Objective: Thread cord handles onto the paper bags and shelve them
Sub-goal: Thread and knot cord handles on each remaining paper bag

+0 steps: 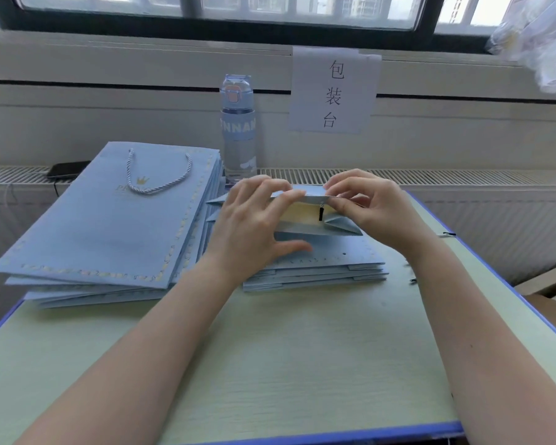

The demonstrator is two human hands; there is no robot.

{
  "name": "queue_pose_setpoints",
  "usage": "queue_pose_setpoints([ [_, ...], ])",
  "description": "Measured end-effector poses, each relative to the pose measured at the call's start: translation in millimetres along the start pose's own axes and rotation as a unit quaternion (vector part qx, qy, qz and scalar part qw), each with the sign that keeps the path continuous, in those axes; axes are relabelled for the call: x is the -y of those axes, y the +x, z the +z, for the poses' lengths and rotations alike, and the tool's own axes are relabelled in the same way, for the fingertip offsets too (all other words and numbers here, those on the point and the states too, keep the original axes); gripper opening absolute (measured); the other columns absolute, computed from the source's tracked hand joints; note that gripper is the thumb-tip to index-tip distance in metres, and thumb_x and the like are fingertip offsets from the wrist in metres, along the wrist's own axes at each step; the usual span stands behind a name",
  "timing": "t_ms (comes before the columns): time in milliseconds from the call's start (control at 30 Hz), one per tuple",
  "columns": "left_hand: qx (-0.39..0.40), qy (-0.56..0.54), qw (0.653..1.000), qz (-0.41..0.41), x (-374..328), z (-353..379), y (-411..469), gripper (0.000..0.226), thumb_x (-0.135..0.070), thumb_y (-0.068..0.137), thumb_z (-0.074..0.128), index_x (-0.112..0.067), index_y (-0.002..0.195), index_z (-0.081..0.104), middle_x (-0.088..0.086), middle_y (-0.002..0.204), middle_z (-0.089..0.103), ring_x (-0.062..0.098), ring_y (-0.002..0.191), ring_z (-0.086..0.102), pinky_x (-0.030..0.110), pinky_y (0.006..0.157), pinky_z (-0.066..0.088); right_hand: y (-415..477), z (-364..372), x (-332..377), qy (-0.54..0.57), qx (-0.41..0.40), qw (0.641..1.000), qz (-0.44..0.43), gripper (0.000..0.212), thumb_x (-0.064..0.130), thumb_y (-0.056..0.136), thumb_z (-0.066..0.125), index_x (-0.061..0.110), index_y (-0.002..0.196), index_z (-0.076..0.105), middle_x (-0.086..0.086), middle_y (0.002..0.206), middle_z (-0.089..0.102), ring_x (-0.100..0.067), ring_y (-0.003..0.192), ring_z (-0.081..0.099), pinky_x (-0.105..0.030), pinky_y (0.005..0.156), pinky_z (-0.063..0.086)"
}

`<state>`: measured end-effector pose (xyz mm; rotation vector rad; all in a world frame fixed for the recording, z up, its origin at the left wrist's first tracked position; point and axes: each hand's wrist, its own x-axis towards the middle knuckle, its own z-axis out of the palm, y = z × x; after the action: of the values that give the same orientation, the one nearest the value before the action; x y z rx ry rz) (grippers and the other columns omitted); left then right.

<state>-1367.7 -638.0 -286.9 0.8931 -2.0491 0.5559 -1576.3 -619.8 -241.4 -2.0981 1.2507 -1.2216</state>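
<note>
Both hands [254, 216] [369, 207] pinch an open bag's rim [305, 198].

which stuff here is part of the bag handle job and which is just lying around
Part of the job: open bag held in both hands, black-tipped cord end, unthreaded stack, finished stack.

Lying about: water bottle, phone, paper sign.

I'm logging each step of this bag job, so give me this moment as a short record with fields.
left hand: holds the top edge of the open bag
right hand: pinches the same edge, where a black cord tip hangs inside the bag
open bag: sits on the right stack of flat bags; holes in the top one, no cord
left stack: top bag already has a cord handle
behind: water bottle, phone, paper sign
table: bare wood near the person
</note>
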Motion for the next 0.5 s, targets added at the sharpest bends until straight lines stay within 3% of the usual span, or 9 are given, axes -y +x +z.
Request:
queue_pose_setpoints([
  [100,-0.001,0.006,1.000,-0.003,-6,1,1,0.053,-0.040,0.078,0.069,-0.012,0.122,0.060,0.005,0.108,0.067,0.024,0.097,0.061,0.037,0.080,0.050,0,0,0,-0.021,0.025,0.999,0.022,0.007,0.015,0.092,0.058,0.019,0.090,0.064,0.007,0.096,0.068,-0.005,0.085,0.062,-0.013,0.075,0.045],
  [200,-0.049,-0.022,0.998,-0.037,-5,0,-1,0.026,-0.019,0.081,0.070,-0.011,0.106,0.071,0.002,0.090,0.073,0.024,0.077,0.068,0.033,0.059,0.055,0,0,-2,-0.041,0.051,0.997,0.048,0.006,0.023,0.092,0.059,0.026,0.087,0.063,0.015,0.086,0.063,-0.005,0.084,0.059,-0.015,0.073,0.041],
  [267,-0.061,-0.051,0.996,-0.048,-1,-2,-2,0.016,-0.019,0.085,0.065,-0.011,0.096,0.074,0.001,0.085,0.073,0.024,0.074,0.069,0.034,0.059,0.055,0,-2,-1,-0.012,0.068,0.995,0.066,0.010,0.029,0.093,0.056,0.027,0.087,0.064,0.019,0.079,0.061,-0.003,0.074,0.055,-0.011,0.066,0.038],
  [400,-0.048,-0.066,0.995,-0.057,5,-1,-5,0.018,-0.021,0.087,0.060,-0.012,0.088,0.075,-0.001,0.082,0.074,0.022,0.077,0.070,0.034,0.067,0.054,0,-7,-6,-0.031,0.107,0.988,0.107,0.024,0.020,0.098,0.046,0.028,0.101,0.068,0.005,0.101,0.062,-0.002,0.096,0.053,-0.006,0.075,0.035],
  [500,-0.048,-0.060,0.995,-0.063,7,1,-7,0.018,-0.022,0.086,0.060,-0.013,0.085,0.075,-0.002,0.083,0.074,0.021,0.079,0.070,0.032,0.074,0.048,0,-8,-12,-0.078,0.144,0.978,0.130,0.018,0.021,0.095,0.055,0.034,0.092,0.067,0.006,0.089,0.057,0.008,0.078,0.050,-0.004,0.070,0.034],
])
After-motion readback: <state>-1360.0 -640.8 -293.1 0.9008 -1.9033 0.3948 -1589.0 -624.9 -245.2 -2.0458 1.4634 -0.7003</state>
